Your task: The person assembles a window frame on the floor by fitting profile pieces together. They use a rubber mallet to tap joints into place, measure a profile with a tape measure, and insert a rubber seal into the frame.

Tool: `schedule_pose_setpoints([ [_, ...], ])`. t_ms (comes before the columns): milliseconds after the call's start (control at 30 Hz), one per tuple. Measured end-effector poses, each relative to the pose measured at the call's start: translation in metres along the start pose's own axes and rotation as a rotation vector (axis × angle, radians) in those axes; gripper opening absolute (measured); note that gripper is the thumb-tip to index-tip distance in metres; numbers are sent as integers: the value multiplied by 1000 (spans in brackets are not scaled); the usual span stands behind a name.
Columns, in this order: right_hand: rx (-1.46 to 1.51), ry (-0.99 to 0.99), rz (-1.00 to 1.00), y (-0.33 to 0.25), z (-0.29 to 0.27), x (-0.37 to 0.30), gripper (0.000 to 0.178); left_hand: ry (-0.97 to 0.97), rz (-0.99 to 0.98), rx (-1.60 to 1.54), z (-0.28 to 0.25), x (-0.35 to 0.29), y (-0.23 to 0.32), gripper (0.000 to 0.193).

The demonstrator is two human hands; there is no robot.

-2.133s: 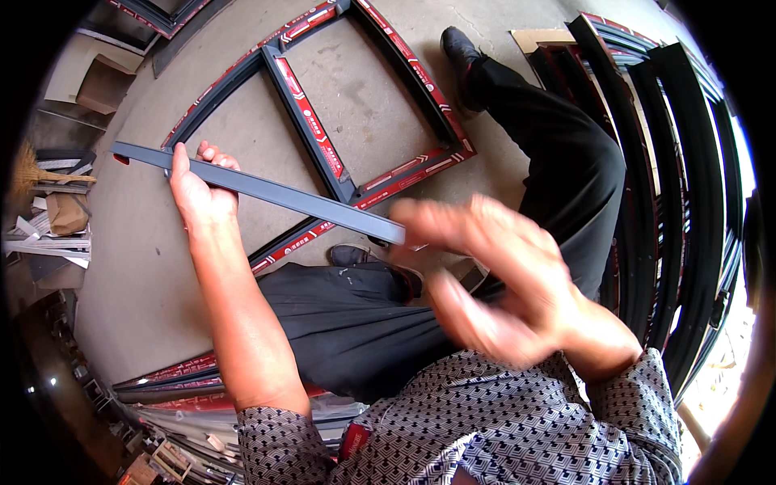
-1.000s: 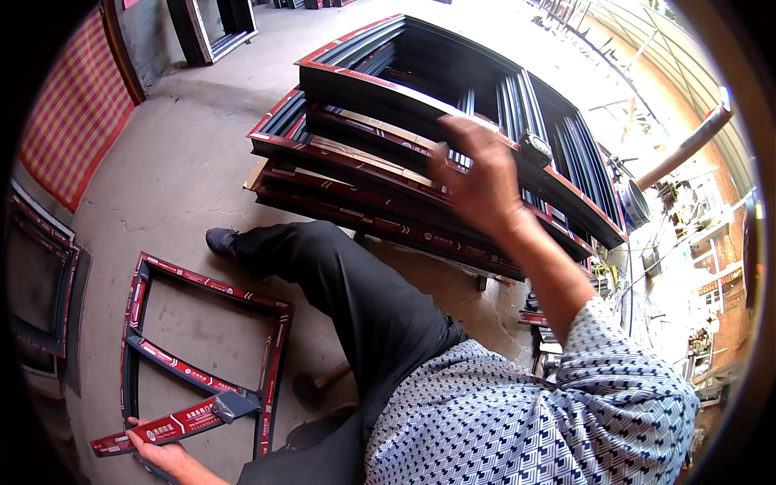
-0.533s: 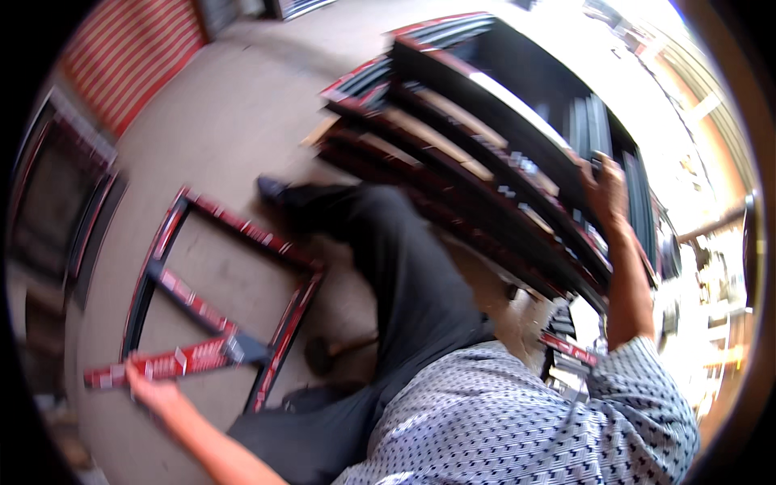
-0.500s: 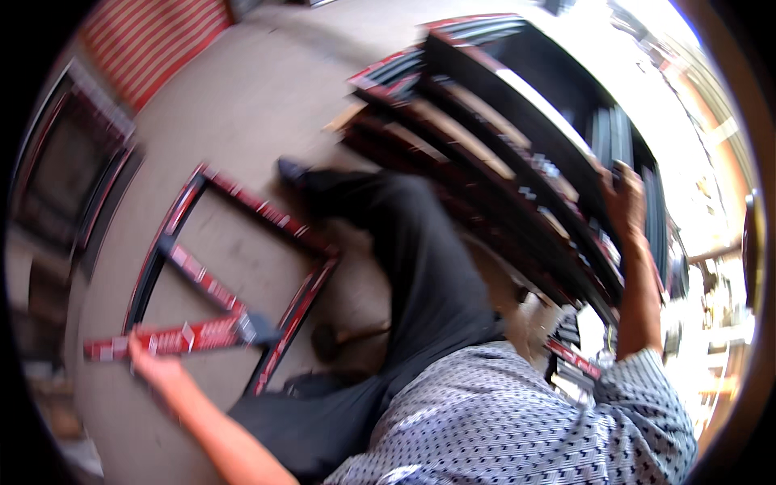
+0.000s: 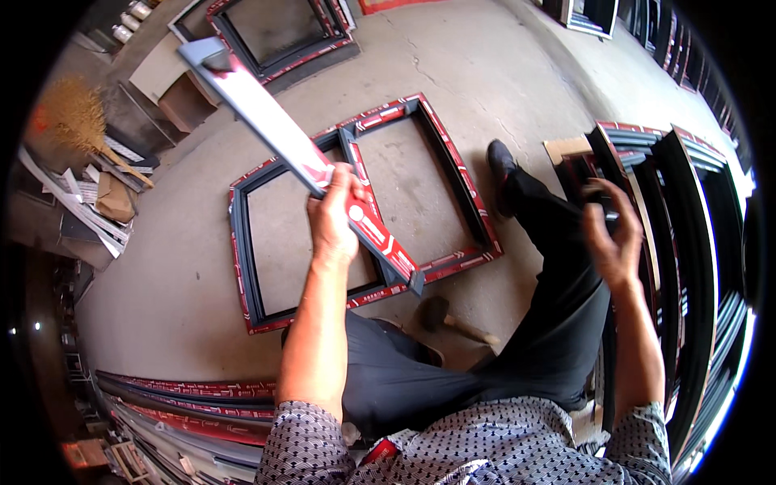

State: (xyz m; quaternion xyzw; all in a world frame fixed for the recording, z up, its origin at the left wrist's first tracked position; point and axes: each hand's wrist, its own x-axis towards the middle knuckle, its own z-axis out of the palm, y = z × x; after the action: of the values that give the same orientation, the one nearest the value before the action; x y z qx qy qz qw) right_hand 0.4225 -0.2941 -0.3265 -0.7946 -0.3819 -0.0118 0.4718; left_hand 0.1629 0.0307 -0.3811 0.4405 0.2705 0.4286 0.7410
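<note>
My left hand (image 5: pixel 333 222) is closed round the middle of a long window-frame profile (image 5: pixel 267 125), grey with red printed protective film, held slantwise above the floor. Beneath it lies a rectangular window frame (image 5: pixel 462 194) with a crossbar, dark grey and red-filmed; the profile hides part of it. Off to the right, my right hand (image 5: pixel 621 242) has its fingers curled round a small black object (image 5: pixel 598 200), too blurred to name. That hand is beside the stacked dark frames (image 5: pixel 675 186).
A mallet (image 5: pixel 433 314) with a wooden handle lies between my legs. Several long profiles (image 5: pixel 194 396) are at lower left. A straw broom (image 5: pixel 77 117) and offcuts are at far left. Another frame (image 5: pixel 279 69) lies at the back.
My view has swung round toward the floor frame. My left hand has raised the profile into a steeper slant. My right hand has come away from the stacked frames with the small black object.
</note>
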Motion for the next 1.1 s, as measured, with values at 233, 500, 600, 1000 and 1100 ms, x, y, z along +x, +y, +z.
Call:
schedule_pose_setpoints([
  [233, 234, -412, -320, -59, 140, 43, 57, -134, -52, 221, 22, -20, -15, 31],
  [500, 245, -558, -501, -73, 180, 57, 66, -150, -66, 192, 25, -28, -11, 21],
  [600, 252, -612, -503, -71, 183, 57, 70, -185, -95, 214, 20, -27, -13, 17],
  [1000, 321, -749, -441, -55, 207, 68, 65, -63, -89, 241, 11, -19, -12, 12],
  [1100, 258, -670, -457, -44, 209, 73, 58, 30, -81, 284, 9, -15, 13, 16],
])
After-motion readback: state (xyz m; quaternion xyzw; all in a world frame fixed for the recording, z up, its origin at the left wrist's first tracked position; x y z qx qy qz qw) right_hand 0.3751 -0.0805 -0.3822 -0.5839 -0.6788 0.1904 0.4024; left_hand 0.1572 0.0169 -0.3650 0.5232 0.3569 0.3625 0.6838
